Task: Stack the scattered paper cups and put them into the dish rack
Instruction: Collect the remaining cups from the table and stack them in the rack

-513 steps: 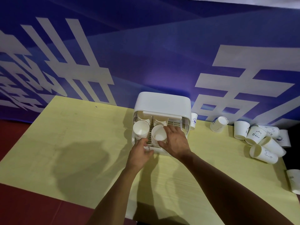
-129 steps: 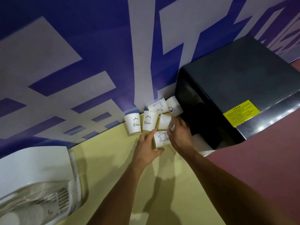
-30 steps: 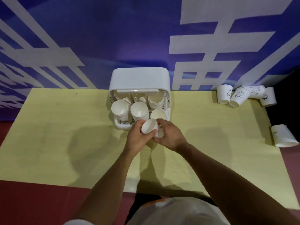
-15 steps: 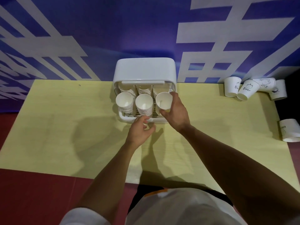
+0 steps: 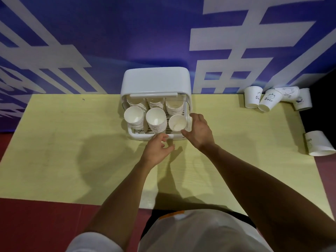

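In the dish rack (image 5: 189, 122), front right: short cup stack (image 5: 177, 123), upright. Our right hand (image 5: 199, 131) beside it, open; left hand (image 5: 157, 150) loose, empty. Risk: we nudge the neighbouring tall stacks (image 5: 156, 120) over. Loose cups (image 5: 269, 100) remain far right.

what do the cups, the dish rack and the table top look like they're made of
Cups: likely thin paper, matte white, with printed drawings and rolled rims.
Dish rack: probably moulded plastic, smooth white with a slight sheen, rounded corners and a slatted floor.
Table top: pale yellow with faint grain lines; wood or laminate, hard to tell.
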